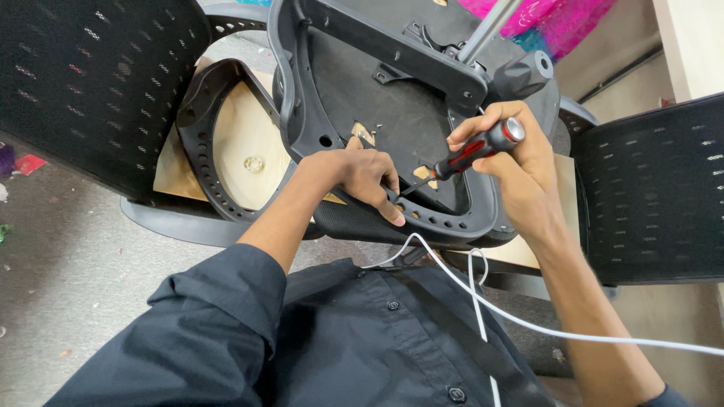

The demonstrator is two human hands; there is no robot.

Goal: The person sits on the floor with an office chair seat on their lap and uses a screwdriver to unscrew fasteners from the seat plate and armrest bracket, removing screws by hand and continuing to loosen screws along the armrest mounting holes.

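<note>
An upturned black office chair seat (377, 113) lies in front of me, its underside and metal mechanism facing up. My right hand (513, 166) grips a screwdriver (471, 154) with a red and black handle and a silver cap. Its tip points down-left at the perforated front rim of the seat. My left hand (362, 177) rests on that same rim, fingers curled over the edge just beside the screwdriver tip. The tip itself is partly hidden behind my left fingers.
A black mesh chair back (83, 83) stands at the left and another (656, 196) at the right. A second black seat frame (207, 143) lies on cardboard. A silver gas-lift rod (490, 26) rises at the top. A white cable (528, 320) crosses my dark shirt.
</note>
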